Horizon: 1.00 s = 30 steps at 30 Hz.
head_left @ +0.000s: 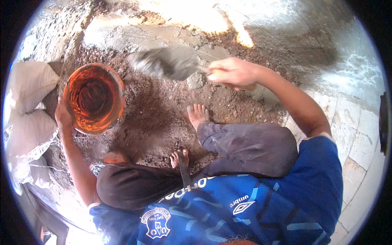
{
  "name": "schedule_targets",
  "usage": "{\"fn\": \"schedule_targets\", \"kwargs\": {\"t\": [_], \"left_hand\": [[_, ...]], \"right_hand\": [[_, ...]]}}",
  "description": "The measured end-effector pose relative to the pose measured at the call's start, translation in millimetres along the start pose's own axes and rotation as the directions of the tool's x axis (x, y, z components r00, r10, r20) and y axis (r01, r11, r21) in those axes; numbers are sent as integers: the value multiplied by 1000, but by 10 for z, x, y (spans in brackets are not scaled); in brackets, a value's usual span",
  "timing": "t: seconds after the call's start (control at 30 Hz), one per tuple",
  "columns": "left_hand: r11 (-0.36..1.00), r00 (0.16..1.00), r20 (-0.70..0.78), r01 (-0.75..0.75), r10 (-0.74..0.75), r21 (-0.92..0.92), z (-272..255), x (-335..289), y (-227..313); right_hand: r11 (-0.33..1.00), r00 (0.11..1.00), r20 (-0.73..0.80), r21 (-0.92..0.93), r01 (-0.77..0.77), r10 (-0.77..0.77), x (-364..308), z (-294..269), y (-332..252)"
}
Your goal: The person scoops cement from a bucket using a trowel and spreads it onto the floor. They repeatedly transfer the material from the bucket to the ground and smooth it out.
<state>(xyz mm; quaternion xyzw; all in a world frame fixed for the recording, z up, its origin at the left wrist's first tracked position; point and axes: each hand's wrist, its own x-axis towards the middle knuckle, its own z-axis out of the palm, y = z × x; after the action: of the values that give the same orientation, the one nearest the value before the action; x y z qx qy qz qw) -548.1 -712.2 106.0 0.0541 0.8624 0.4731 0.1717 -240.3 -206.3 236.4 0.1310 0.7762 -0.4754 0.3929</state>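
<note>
My right hand is closed round the handle of a trowel. Its blade points left above the rough ground, and a blurred grey lump of wet mortar seems to be on or at its tip. On the left, my left hand grips the outer side of an orange bucket. The bucket's mouth faces up toward me, and its inside is dark and smeared with no clear contents. Beyond the trowel lies a patch of smoothed grey mortar.
Bare feet rest on loose brown soil and gravel below the trowel. Pale sacks stand left of the bucket. Light paving tiles run along the right, and a thin string crosses the mortar. Strong sunlight whitens the far ground.
</note>
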Motion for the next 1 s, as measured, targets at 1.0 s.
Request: {"fn": "schedule_targets", "kwargs": {"t": [1.0], "left_hand": [[949,987,81,155,-138,-276,147,-187,133]], "right_hand": [[937,514,-825,53,-345,236,166,690,1929]]}}
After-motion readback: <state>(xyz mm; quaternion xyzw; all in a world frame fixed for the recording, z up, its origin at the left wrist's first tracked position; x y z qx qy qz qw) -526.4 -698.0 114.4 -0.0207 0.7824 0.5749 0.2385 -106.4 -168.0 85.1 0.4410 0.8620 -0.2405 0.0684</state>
